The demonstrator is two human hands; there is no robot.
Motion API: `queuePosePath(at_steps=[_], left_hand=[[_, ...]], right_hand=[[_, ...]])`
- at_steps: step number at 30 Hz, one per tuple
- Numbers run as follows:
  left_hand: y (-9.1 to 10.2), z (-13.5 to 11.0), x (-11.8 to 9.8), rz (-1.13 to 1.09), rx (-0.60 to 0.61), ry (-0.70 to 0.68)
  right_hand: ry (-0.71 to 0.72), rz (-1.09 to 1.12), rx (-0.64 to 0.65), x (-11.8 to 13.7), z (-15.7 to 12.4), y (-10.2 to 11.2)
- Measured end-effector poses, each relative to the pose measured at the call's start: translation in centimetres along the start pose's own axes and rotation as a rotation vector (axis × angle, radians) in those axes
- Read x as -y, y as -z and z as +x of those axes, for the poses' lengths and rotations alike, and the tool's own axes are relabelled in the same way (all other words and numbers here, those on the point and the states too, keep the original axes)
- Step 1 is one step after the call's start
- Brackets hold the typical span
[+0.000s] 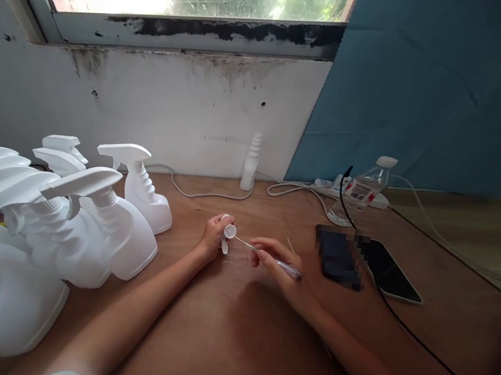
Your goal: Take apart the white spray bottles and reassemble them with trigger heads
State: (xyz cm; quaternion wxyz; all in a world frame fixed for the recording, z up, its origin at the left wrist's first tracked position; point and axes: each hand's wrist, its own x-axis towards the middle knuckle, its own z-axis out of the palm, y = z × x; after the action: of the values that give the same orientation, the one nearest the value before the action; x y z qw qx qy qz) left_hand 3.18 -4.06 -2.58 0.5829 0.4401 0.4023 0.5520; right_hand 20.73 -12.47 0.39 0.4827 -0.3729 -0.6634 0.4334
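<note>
My left hand (213, 238) is closed around a small white spray trigger head (230, 231). The round open collar of that part faces me, and a white tab hangs below it. Between the fingers of my right hand (279, 265) is a thin screwdriver (289, 269) with a clear handle. Its metal shaft points left, with the tip at or very near the collar's edge; whether it touches, I cannot tell. Both hands are over the middle of the wooden table (208, 329).
Several white spray bottles (133, 240) crowd the left side. A slim white bottle-like piece (250, 163) stands by the wall. To the right are a dark phone (338, 257), a second phone (390, 270), a clear water bottle (363, 190), a power strip (380, 201) and a black cable (425, 336).
</note>
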Motion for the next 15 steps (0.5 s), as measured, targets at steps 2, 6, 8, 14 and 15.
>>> queuePosePath(at_steps=[2, 6, 8, 14, 15], left_hand=[[-0.2, 0.0, 0.0, 0.043, -0.003, -0.004], [-0.6, -0.3, 0.1, 0.153, 0.01, -0.025], [-0.8, -0.6, 0.2, 0.219, 0.021, -0.044], [-1.3, -1.5, 0.2, 0.367, 0.019, -0.113], [-1.3, -1.5, 0.2, 0.373, 0.012, -0.118]], right_hand=[[-0.023, -0.021, -0.028, 0.1, 0.0, -0.1], [-0.008, -0.137, -0.007, 0.1, 0.2, -0.3], [-0.016, -0.18, 0.008, 0.3, 0.3, -0.1], [0.172, -0.452, 0.142, 1.1, 0.2, 1.0], [0.228, -0.47, 0.166, 1.0, 0.2, 1.1]])
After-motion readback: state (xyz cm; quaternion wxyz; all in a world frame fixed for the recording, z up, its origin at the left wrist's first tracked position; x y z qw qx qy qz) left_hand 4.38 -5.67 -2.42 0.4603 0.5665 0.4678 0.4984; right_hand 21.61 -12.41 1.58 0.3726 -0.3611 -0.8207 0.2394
